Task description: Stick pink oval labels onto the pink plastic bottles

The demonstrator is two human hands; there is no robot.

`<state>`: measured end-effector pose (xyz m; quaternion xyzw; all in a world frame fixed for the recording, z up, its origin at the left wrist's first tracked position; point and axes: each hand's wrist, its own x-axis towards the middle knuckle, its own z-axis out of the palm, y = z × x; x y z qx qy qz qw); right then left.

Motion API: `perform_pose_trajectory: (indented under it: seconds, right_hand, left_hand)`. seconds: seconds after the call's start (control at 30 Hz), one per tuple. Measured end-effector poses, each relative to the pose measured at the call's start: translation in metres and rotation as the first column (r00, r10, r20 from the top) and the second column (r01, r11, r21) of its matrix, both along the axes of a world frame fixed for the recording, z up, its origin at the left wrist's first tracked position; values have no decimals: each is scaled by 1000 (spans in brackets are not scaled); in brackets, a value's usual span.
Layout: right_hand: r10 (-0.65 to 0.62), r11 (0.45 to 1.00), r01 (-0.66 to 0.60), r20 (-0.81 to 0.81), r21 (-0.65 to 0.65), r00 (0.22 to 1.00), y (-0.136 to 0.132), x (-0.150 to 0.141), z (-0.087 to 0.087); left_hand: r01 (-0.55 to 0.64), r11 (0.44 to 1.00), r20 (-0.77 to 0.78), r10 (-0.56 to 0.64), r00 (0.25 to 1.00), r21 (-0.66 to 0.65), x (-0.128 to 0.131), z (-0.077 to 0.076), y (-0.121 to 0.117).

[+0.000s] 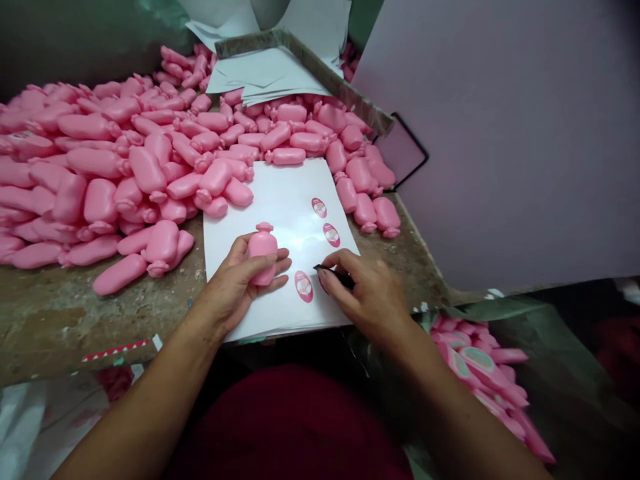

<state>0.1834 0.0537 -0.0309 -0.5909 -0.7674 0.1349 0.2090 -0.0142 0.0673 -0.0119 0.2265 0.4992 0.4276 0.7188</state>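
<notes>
My left hand (235,280) is closed around a small pink plastic bottle (263,252), its neck pointing away from me. Pinched in my right hand (373,290) is a slim black tool (340,275) with a pointed tip; its exact kind I cannot make out. Both hands are over a stack of white sheets (235,313). On the top sheet are several oval pink stickers: one sticker (303,287) lies between my hands, another sticker (331,235) sits farther up. My right fingers partly cover one more.
A large heap of pink bottles (100,160) covers the table's left and back. White papers (270,70) lie on it beside a wooden frame (330,80). A pale panel (500,133) stands at right. Labelled pink bottles (480,363) lie lower right, below the table edge.
</notes>
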Motion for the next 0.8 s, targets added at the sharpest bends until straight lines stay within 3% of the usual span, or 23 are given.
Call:
perform_pose_trajectory:
  seconds: [0.27,0.63,0.8]
  right_hand:
    - [31,999,-34,113,19,993,0,-4,-7]
    - [46,997,-56,169,58,984,2,-10,-8]
    - [74,997,-70,95,-37,993,9,-10,-6]
  left_hand:
    - [-10,999,-64,12,998,39,5,2,-4]
    - [23,999,-37,-22,999,42,3,-4,-3]
    - [30,999,-42,-28,999,30,2,-2,-2]
